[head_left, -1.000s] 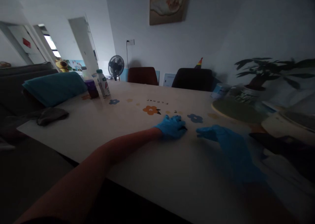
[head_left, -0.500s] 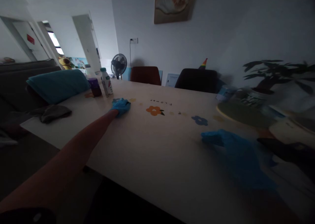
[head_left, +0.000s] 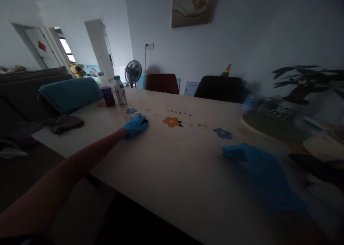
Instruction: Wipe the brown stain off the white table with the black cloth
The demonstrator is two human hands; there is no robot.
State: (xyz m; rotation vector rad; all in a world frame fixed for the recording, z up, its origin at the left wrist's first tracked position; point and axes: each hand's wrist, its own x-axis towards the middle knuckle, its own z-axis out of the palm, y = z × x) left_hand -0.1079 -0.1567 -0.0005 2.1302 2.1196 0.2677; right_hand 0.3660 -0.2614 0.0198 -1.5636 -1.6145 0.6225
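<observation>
The white table (head_left: 172, 162) spreads all around the large orange flower (head_left: 172, 122) printed on it. Two hands in blue gloves are over it. The left hand (head_left: 136, 126) is down on the surface, left of the orange flower, its fingers slightly bent and close together. One dark patch (head_left: 144, 121) shows at its fingertips; whether it is something held, I cannot tell. The right hand (head_left: 252, 162) is to the right of the flower and nearer the person, fingers loosely curled with a small gap beneath; its grip cannot be made out in the shadow.

A broad stretch of tabletop lies between the hands, on the near side of the flower. The near edge slants below it, the left forearm crossing over that edge.

Two blue flowers (head_left: 222, 133) flank the orange one, one on each side. Farther left of it stand two bottles (head_left: 120, 90) and one purple jar (head_left: 108, 97), then one grey cloth (head_left: 67, 123) by the left corner. Beyond it, past the far edge, are two chairs (head_left: 162, 83). One potted plant (head_left: 297, 90) is far to its right.
</observation>
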